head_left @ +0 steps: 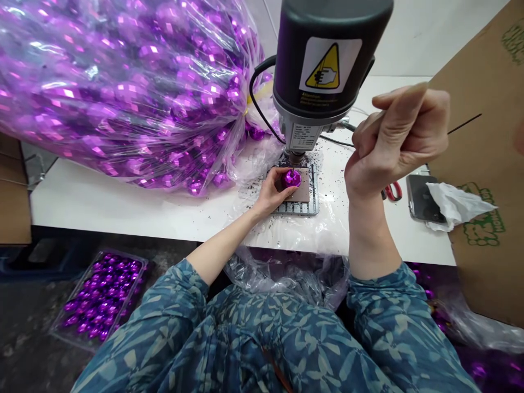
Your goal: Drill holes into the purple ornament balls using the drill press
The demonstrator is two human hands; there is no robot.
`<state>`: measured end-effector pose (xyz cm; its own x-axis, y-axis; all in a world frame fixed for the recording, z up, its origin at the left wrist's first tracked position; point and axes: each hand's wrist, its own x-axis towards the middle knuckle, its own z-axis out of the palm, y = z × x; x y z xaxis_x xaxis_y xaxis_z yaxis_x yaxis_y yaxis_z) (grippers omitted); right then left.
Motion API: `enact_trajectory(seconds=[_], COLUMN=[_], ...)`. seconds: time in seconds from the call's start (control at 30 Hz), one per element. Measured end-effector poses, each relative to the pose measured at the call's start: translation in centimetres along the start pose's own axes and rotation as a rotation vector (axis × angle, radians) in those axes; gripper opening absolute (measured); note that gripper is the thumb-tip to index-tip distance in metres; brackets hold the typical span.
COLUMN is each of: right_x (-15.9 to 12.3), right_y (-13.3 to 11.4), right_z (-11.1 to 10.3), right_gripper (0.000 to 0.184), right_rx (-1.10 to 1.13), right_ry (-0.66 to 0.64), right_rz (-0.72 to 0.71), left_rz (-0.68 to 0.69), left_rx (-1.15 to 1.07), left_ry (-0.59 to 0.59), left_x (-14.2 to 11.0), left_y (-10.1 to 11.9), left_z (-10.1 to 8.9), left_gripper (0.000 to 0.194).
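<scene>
My left hand (273,191) pinches a shiny purple faceted ball (292,178) between thumb and fingers. The ball rests on a flat board (302,193) on the slotted metal base (314,207) of a small bench drill press (305,136). Just above the ball is the drill's chuck, and the bit points down at the ball's top; whether it has entered the ball I cannot tell. My right hand (397,139) is raised at the machine's right side, its fingers closed round the feed lever (347,125), which is mostly hidden by the hand.
A big clear bag of purple balls (135,98) fills the table's left. Dark shavings litter the white table (155,215). At right lie red-handled scissors (393,192), a phone (423,199), tissue (458,204) and a cardboard box (491,164). Below left sits a tray of balls (141,267).
</scene>
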<state>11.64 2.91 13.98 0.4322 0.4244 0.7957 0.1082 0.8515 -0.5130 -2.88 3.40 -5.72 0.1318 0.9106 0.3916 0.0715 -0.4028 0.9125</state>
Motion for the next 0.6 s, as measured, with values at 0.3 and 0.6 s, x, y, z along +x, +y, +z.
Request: enact_trajectory(seconds=[0.3,0.6], right_x=[-1.4,-2.8], right_y=[1.0,3.9], right_z=[-0.8,-2.1], right_gripper=[0.046,0.047], right_rx=[-0.003,0.026], right_ry=[0.069,0.113], right_rz=[0.008,-0.055], left_rz=[-0.017,-0.018], left_rx=[-0.035,-0.005], left_ry=[0.013,0.035], left_x=[-0.1,-0.2], left_y=[0.1,0.3], left_z=[0.2,0.3], left_gripper=[0.069,0.067])
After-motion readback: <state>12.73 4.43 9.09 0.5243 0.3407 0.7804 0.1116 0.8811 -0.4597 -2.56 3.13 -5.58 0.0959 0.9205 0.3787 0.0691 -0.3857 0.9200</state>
